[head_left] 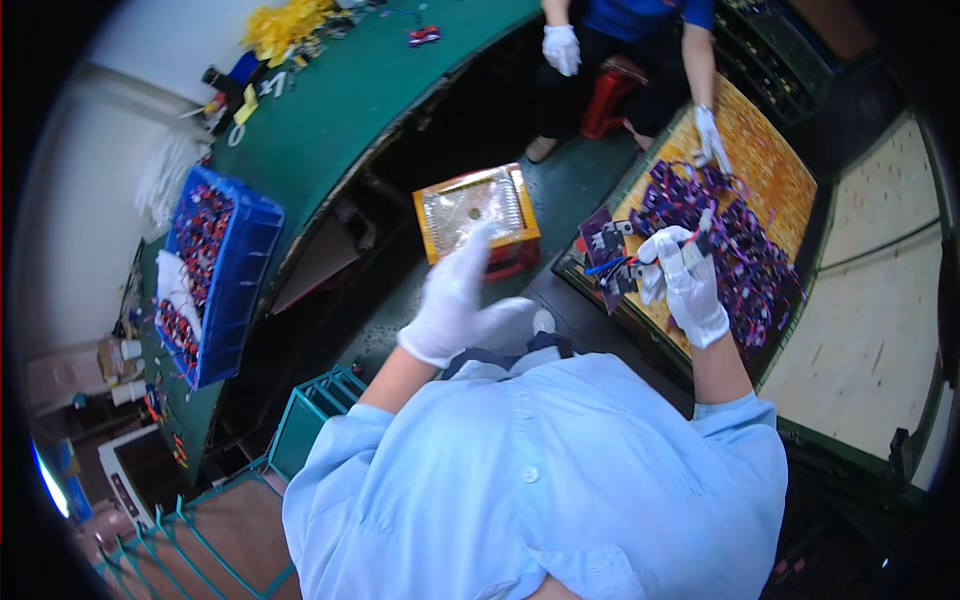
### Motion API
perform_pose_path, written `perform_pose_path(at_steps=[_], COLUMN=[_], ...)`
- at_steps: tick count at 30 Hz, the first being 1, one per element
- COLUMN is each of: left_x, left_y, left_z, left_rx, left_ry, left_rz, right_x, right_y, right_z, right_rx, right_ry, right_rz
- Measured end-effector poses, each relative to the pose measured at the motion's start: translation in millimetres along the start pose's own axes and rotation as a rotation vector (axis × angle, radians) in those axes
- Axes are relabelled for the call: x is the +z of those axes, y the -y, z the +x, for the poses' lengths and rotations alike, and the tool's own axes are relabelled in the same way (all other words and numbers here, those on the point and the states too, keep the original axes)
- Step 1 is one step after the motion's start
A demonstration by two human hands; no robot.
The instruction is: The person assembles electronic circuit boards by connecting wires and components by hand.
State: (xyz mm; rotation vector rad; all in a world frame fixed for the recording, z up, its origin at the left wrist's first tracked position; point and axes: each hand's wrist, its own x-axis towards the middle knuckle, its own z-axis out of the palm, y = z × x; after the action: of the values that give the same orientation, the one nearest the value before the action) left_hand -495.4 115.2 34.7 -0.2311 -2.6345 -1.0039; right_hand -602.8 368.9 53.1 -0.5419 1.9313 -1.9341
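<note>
My left hand [460, 300], in a white glove, is raised in front of my body with its fingers stretched out and nothing in it. The white-gloved right hand [692, 290] is closed on a wired part [612, 264], with blue, red and dark wires showing at its fingers. Dark pieces with pale fittings hang at the wires' left end; their exact kind is unclear. Beneath and beyond this hand lies a heap of purple wired parts [745, 250] on a mottled yellow-brown board [770, 150].
Opposite sits a person in a blue shirt, one gloved hand [708, 140] at the heap's far edge. A yellow stool [428, 215] with a clear-wrapped top stands between the benches. On the green table [360, 130] at left rests a blue crate [245, 270] of small wired parts.
</note>
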Motion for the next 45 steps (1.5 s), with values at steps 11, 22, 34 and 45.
perform_pose_path(at_steps=[11, 22, 34, 45], left_x=[-56.5, -141.8, -245.5, -237.6], left_y=[65.0, 129.2, 143.5, 123.4], left_z=[-72.0, -192.8, -216.4, -241.7], left_rx=[0.104, -0.206, 0.185, -0.512], left_ry=[-0.348, -0.563, -0.673, -0.843], left_rz=[-0.056, -0.184, 0.05, -1.355], right_x=[198.3, 379.0, 461.4, 534.0], right_y=[52.8, 56.5, 90.1, 99.3], right_z=[50.4, 59.2, 51.7, 49.5], right_rx=[0.069, 0.154, 0.462, 0.247], right_ry=[0.403, 0.644, 0.64, 0.763], right_rz=[0.188, 0.012, 0.011, -0.223])
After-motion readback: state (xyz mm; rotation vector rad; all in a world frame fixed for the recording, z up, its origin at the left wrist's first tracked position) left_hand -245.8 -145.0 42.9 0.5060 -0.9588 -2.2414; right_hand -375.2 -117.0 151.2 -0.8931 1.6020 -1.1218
